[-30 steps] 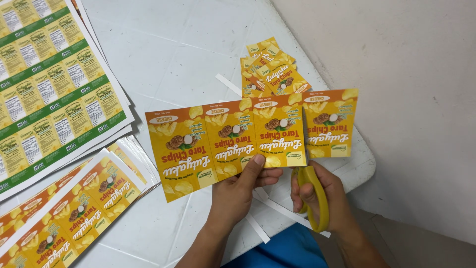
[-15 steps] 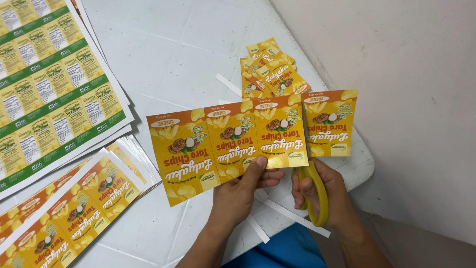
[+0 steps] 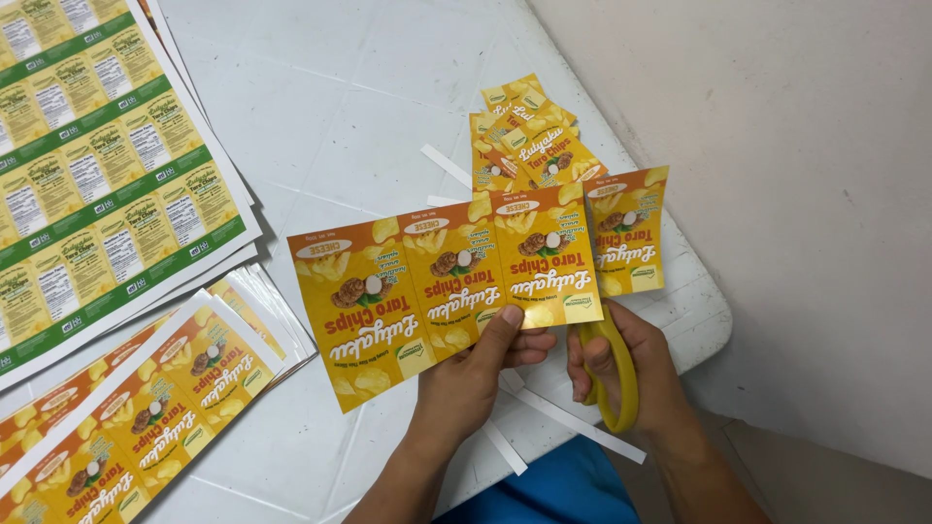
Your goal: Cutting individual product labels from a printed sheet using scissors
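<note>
White worktop (image 3: 369,116), rounded corner, surface scuffed and faintly gridded with seams; matte, plastic-looking. Beyond its edge, on the far side of the right hand, a plain pale floor (image 3: 796,194), slightly grainy.

Left hand (image 3: 476,374) pinches the near edge of a strip of labels (image 3: 442,286), thumb on top, fingers under. Strip is glossy printed paper, orange and yellow, three rectangular labels side by side, each with a picture of chips; held flat and slightly tilted above the worktop.

Right hand (image 3: 631,369) is closed through the loops of yellow-handled scissors (image 3: 612,374); blades hidden behind the strip, at the gap between its last label and a single label (image 3: 629,243) just beyond the right hand. Cannot tell whether that label is fully cut free.

Ahead of both hands, a loose pile of cut labels (image 3: 529,146), same orange-yellow print, fanned and overlapping on the worktop.

Thin white paper offcuts (image 3: 573,427) lie near the wrists, and one more (image 3: 445,165) beside the pile; narrow, straight strips.

Far out from the left hand: large uncut sheets, green and yellow (image 3: 97,175), stacked flat, white margins showing. Nearer that hand, a stack of orange label sheets (image 3: 146,408), glossy, edges staggered.

Blue cloth (image 3: 563,490) between the forearms, below the worktop edge.
</note>
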